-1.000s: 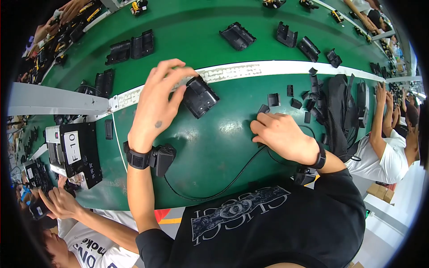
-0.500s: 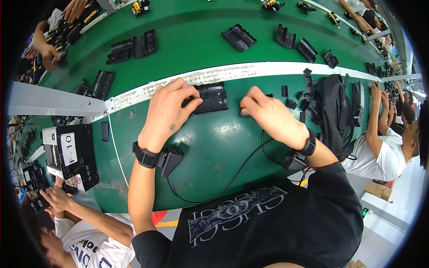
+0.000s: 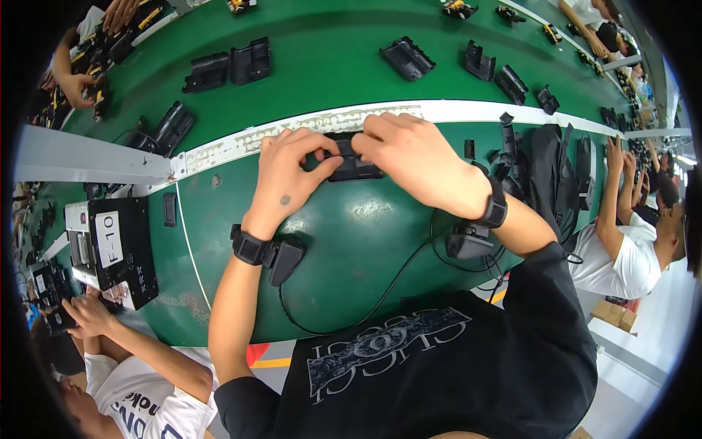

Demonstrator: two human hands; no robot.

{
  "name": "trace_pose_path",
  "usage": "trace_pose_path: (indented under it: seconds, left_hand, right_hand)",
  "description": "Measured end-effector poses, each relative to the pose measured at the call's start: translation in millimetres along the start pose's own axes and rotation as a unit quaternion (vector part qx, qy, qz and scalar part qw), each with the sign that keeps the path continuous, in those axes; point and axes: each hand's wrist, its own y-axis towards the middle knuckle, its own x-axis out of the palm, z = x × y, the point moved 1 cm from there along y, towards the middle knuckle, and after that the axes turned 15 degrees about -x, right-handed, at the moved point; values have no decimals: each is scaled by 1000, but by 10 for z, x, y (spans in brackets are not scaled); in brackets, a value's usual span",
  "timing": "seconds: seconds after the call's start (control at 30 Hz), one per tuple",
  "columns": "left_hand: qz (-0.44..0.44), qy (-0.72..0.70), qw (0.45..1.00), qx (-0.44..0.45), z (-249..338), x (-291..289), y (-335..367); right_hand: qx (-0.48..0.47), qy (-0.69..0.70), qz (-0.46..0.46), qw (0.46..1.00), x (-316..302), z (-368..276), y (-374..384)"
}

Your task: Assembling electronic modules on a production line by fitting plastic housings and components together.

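Just on the near side of the white rail [image 3: 468, 110] lies a black plastic half-shell [image 3: 356, 171], between both hands. The left hand [image 3: 287, 170], its forearm rising almost straight toward the rail, curls thumb and forefinger together in a pinch on the shell's left end. The right hand [image 3: 423, 155] slants leftward to the rail, back upward, fingers bent down over the shell; whether they grip anything cannot be told. Beyond the rail lie more black shells [image 3: 407, 59].
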Motion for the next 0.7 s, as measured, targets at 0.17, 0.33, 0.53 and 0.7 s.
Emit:
trace_pose_path:
  seconds: [0.17, 0.33, 0.53, 0.7]
  left_hand:
    - [-4, -13, 1000, 4, -22, 31, 10]
    - [-2, -9, 1000, 0, -15, 14, 30]
    - [8, 8, 1000, 29, -11, 54, 62]
    - [7, -16, 1000, 20, -12, 59, 36]
  right_hand:
    - [10, -2, -46, 999, 112, 75, 41]
    - [34, -1, -134, 990, 62, 133, 174]
    - [39, -12, -164, 986, 25, 111, 208]
    - [33, 9, -153, 988, 41, 177, 190]
